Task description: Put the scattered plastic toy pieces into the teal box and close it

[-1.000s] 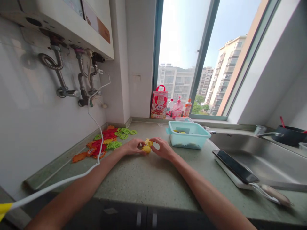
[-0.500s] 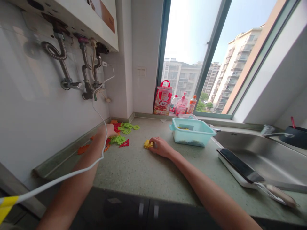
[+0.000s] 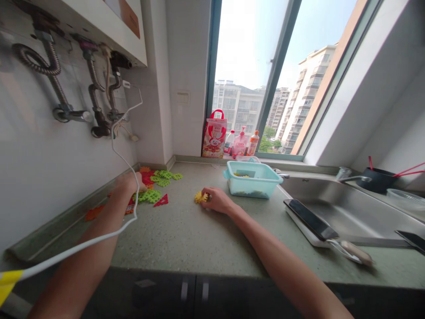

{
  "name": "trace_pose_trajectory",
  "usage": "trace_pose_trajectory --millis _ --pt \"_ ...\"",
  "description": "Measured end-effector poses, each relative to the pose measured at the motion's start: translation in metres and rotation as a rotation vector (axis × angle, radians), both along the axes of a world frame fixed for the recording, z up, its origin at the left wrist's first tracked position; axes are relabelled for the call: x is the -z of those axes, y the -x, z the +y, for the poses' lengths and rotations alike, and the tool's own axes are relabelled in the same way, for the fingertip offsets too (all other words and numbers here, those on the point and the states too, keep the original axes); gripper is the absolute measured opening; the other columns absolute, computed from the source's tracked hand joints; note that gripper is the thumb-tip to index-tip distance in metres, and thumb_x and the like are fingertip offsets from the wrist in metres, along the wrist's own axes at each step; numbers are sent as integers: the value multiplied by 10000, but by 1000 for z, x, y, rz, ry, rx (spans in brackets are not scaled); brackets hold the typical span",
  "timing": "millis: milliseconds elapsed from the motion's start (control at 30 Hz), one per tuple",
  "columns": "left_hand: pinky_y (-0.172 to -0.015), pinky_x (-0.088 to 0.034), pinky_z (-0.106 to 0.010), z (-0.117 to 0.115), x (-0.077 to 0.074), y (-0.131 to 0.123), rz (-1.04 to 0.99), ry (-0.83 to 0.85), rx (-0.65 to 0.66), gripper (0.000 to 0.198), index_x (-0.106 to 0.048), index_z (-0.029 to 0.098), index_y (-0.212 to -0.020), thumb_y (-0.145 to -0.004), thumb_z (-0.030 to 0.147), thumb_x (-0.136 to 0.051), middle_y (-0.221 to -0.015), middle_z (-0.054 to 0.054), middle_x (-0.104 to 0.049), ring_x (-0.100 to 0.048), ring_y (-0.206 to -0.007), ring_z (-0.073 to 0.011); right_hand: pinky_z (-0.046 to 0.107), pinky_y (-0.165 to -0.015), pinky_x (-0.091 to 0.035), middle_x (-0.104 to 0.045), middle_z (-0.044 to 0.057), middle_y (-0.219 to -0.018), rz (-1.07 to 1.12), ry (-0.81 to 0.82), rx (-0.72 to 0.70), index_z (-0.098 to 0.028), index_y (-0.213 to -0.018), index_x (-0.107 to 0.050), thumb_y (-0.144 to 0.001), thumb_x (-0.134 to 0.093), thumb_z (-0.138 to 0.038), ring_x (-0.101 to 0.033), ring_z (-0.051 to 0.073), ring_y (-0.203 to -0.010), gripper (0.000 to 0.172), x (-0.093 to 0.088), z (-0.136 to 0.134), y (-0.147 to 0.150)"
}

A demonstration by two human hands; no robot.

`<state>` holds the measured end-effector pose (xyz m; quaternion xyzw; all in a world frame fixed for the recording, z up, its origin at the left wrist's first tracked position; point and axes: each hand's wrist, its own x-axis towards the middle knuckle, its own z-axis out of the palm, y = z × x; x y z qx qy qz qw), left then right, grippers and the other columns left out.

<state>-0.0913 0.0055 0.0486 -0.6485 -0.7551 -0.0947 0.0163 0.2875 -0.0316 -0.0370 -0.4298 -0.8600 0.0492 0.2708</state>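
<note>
My right hand is closed on yellow toothed plastic pieces, low over the middle of the counter. To the left, my left hand reaches into a pile of flat plastic building pieces; its fingers are mostly hidden, so its grip does not show. Around it lie green pieces, red pieces and orange pieces. One red triangular piece rests at the pile's right edge. Right of my right hand stands a light-blue plastic basket holding more pieces, some of them yellow.
A white cable hangs across my left arm. Right of the basket, a phone lies on a white object beside the steel sink. A red-handled bag and several bottles stand by the window.
The view has turned to the right, so everything appears shifted left. My right hand still holds the yellow pieces, and my left hand stays at the pile.
</note>
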Motion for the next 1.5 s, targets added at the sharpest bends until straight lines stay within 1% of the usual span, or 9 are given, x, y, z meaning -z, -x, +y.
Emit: trace_pose_trajectory --millis 100,167,400,567,733,933,1133,1267,1500 --pt "-791 -543 -441 1 1 2 105 138 -128 608 -757 94 -918 -806 688 -691 -824 -176 -731 -700 -863 -347 266 -783 -452 -731 31 -914 23 -15 41 -237 -1009 -735 -785 -819 -260 -633 187 -834 240 1 6 -9" --pt "-776 -547 -430 0 0 3 132 154 -127 544 -772 120 -966 -760 622 -742 -892 -190 -751 -714 -860 -354 275 -797 -464 -733 31 -919 46 -23 57 -239 -1008 -733 -793 -818 -267 -638 190 -841 233 2 8 -12" --pt "-824 -532 -439 -6 -7 -5 90 -169 -97 361 -807 182 -1005 -802 468 -718 -1048 -197 -772 -723 -966 -385 315 -867 -490 -745 51 -981 88 -64 44 -236 -1034 -721 -811 -807 -255 -663 217 -921 240 2 8 -12" --pt "-871 -512 -327 -4 0 -41 -127 -415 194 311 -778 209 -1029 -921 443 -606 -998 -67 -796 -721 -961 -265 329 -914 -496 -751 58 -1048 184 -95 42 -232 -1013 -699 -814 -789 -228 -676 219 -968 218 4 13 -13" --pt "-677 -499 -257 -10 31 -95 -539 -148 455 385 -671 166 -1207 -966 443 -557 -1029 -29 -789 -705 -715 -156 328 -908 -494 -743 42 -1022 279 -122 77 -238 -982 -677 -820 -763 -241 -670 215 -959 184 4 16 -14" --pt "-760 -486 -305 -10 70 -130 -177 -82 506 258 -761 235 -864 -851 478 -675 -916 -52 -788 -718 -883 -242 338 -939 -492 -750 30 -1045 294 -129 63 -249 -975 -671 -822 -756 -263 -673 217 -990 176 1 13 -11" --pt "-766 -474 -296 -10 68 -135 -243 -94 627 309 -795 252 -1023 -962 422 -544 -942 -49 -790 -712 -867 -222 337 -956 -488 -746 39 -1056 338 -188 14 -247 -1004 -677 -842 -762 -254 -668 225 -1018 183 -3 4 3" --pt "-798 -482 -315 -8 57 -126 -167 -206 508 325 -779 265 -1115 -996 374 -497 -985 -68 -793 -716 -899 -240 336 -941 -494 -741 51 -1075 307 -143 0 -243 -1028 -679 -858 -757 -251 -665 227 -1027 186 2 -1 16" --pt "-866 -513 -409 2 34 -80 123 -204 205 353 -812 170 -997 -971 340 -503 -1015 -197 -781 -730 -979 -343 321 -903 -494 -743 76 -1097 73 20 -50 -235 -1116 -679 -860 -759 -230 -672 230 -1006 269 11 -5 26"
